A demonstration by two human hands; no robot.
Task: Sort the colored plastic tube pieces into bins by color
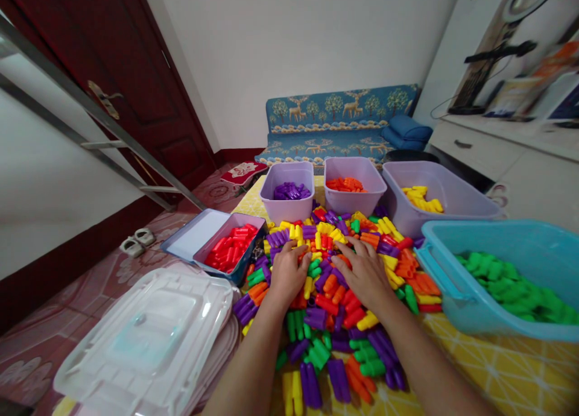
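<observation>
A mixed pile of plastic tube-shaped pieces point(325, 304) in purple, yellow, red, orange and green lies in front of me. My left hand point(288, 272) rests on the pile's left part, thumb and fingers apart, fingertips near yellow and purple pieces. On the right side of the pile, my right hand point(363, 270) has its fingers spread over the pieces. Neither hand visibly grips a piece; what lies under the palms is hidden. Sorted by colour, pieces sit in the containers around: purple pieces point(292, 191), orange pieces point(345, 185), yellow pieces point(423, 199), red pieces point(231, 247) and green pieces point(511, 286).
Three lilac bins point(289, 210) stand behind the pile. A blue bin point(488, 316) is at right, a lidded tin box point(242, 274) at left. Stacked clear lids point(149, 343) lie front left. Beyond are a sofa point(335, 117), a ladder point(113, 129) and a cabinet point(506, 163).
</observation>
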